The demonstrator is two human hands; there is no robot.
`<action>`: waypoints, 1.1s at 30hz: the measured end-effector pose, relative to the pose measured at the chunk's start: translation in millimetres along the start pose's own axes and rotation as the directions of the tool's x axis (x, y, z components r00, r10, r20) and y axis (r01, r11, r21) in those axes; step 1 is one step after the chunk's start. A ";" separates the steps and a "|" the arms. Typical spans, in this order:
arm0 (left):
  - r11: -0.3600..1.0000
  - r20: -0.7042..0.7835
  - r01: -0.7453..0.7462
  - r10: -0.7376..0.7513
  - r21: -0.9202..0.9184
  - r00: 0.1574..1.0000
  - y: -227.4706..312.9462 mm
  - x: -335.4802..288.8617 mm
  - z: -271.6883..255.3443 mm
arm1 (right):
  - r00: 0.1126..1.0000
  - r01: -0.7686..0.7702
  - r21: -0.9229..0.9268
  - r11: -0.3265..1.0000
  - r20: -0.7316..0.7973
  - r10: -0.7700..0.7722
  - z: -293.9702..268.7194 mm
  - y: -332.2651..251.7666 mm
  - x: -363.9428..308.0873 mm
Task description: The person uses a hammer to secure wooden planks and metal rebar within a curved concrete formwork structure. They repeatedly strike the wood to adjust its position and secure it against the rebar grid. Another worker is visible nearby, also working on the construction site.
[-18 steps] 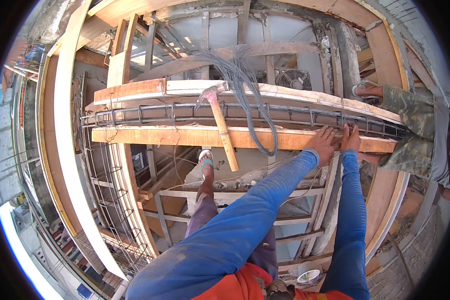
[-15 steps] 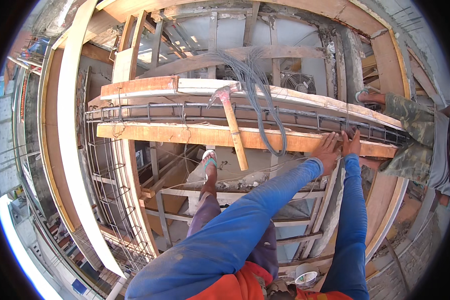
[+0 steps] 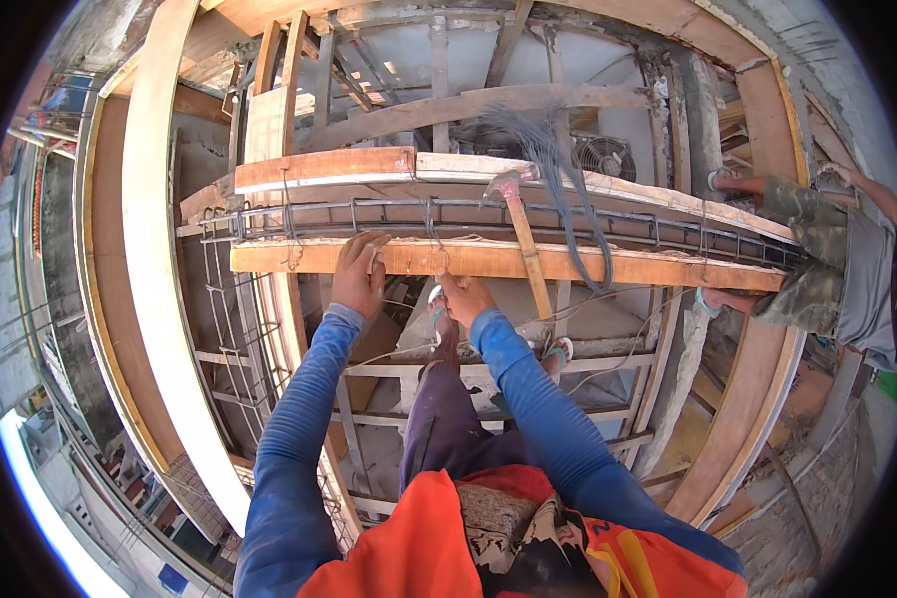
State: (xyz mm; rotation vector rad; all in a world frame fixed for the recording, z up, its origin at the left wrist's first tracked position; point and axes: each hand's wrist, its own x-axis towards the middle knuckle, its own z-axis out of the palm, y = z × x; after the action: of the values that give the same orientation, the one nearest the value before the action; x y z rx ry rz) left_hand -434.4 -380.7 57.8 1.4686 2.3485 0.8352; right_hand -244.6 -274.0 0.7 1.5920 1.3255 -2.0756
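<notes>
Writing: one small dark printed mark point(image 3: 596, 526) shows on the red vest point(image 3: 399, 543), beside yellow strips.

Hands, two. The left hand point(image 3: 361, 277) is set on the near board point(image 3: 478, 261), its fingers bent over the upper edge and lying close together; whether they clamp the board cannot be told. The right hand point(image 3: 464, 298) is at the near face of the same board, fingers curled, thumb and forefinger tips at the lower end of the middle tie point(image 3: 430, 214). Whether they are closed on the wire cannot be told.

Boards, two: the near board runs crosswise in front of the person; the far board point(image 3: 468, 167) lies roughly parallel, with a joint left of centre. One steel cage point(image 3: 355, 210) runs between them.

Wire ties, three in clear view: left point(image 3: 288, 204), middle and right point(image 3: 705, 229).

Hammer point(image 3: 528, 247), one: head at the far board, handle across the near board and past its edge. Wire bundle point(image 3: 566, 189), one: draped over both boards, right of the hammer.

Fan point(image 3: 605, 156), one: below, beyond the far board. Co-worker point(image 3: 872, 279), one: at the right end of the boards.
</notes>
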 end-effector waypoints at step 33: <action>0.967 0.274 -0.247 0.221 0.064 0.936 -56.8 12.3 7.2 | 0.818 0.325 -0.467 0.822 -0.298 -0.492 100.4 43.8 9.0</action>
State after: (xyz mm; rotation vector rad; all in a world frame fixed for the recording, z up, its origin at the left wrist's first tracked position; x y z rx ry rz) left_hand -478.6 -386.0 19.8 1.8040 2.0705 0.5385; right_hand -287.4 -370.9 -28.5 1.7083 2.2619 -1.5366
